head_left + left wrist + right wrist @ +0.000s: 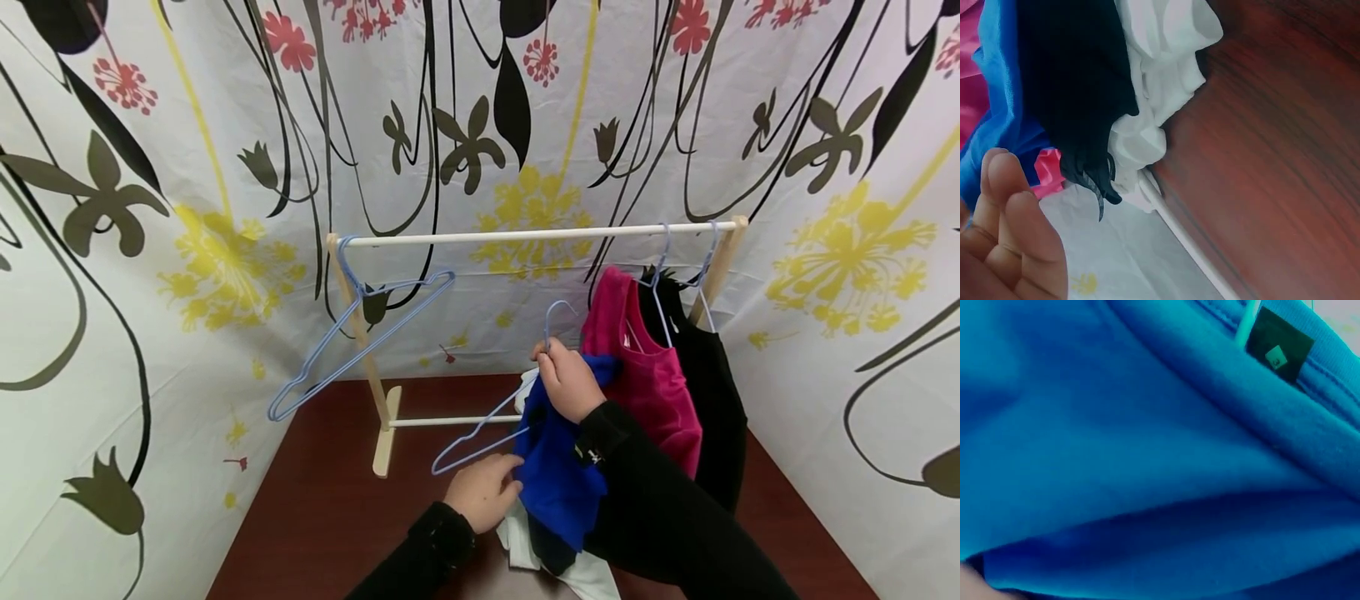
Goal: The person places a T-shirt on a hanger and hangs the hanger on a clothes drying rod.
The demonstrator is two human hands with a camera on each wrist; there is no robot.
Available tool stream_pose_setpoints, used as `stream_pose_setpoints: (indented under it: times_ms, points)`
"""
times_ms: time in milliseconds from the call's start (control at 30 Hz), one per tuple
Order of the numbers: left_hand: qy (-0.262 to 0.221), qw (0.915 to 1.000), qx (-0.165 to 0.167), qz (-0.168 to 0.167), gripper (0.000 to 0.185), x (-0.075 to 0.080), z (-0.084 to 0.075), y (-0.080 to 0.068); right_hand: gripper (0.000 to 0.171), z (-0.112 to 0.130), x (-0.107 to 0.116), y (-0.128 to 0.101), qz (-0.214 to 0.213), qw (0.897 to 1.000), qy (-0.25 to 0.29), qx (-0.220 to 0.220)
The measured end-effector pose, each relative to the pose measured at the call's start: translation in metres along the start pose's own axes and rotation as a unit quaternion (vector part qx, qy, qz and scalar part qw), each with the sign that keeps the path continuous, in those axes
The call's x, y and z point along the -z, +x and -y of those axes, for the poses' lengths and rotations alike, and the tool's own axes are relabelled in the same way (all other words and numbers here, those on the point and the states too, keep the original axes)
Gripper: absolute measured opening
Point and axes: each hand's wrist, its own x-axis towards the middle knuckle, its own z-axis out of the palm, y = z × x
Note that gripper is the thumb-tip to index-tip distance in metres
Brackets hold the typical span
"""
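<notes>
My right hand grips a light blue hanger at the base of its hook. A blue garment hangs from this hanger's right side, while the left arm of the hanger sticks out bare. In the right wrist view the blue cloth fills most of the picture, with its neckline and a dark label. My left hand is at the garment's left edge, below the bare hanger arm. Its loosely bent fingers lie close to the blue cloth in the left wrist view; contact is unclear.
Empty blue hangers hang at the left of a rack rail. A pink top and a black top hang on the right. White clothing and dark clothing lie behind the blue garment on the brown table.
</notes>
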Motion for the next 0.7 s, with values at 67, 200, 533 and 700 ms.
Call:
stream_pose_setpoints:
  times_ms: [67, 200, 533, 700]
  points:
    - [0.007, 0.9999, 0.004, -0.006, 0.03, 0.0, 0.002, -0.003, 0.022, 0.0, 0.0, -0.001, -0.003, 1.0, -0.004, -0.004]
    - [-0.007, 0.9999, 0.013, -0.008, 0.027, 0.005, 0.009, -0.011, 0.021, -0.002, 0.003, -0.001, -0.012, 1.0, -0.019, -0.003]
    - [-0.055, 0.9983, -0.002, -0.021, 0.028, 0.031, 0.027, -0.033, 0.02, -0.007, 0.012, -0.002, -0.028, 0.997, -0.067, -0.004]
    - [-0.067, 0.9974, 0.01, -0.023, 0.014, 0.046, 0.034, -0.038, 0.02, -0.017, 0.014, -0.002, -0.031, 0.996, -0.085, -0.001]
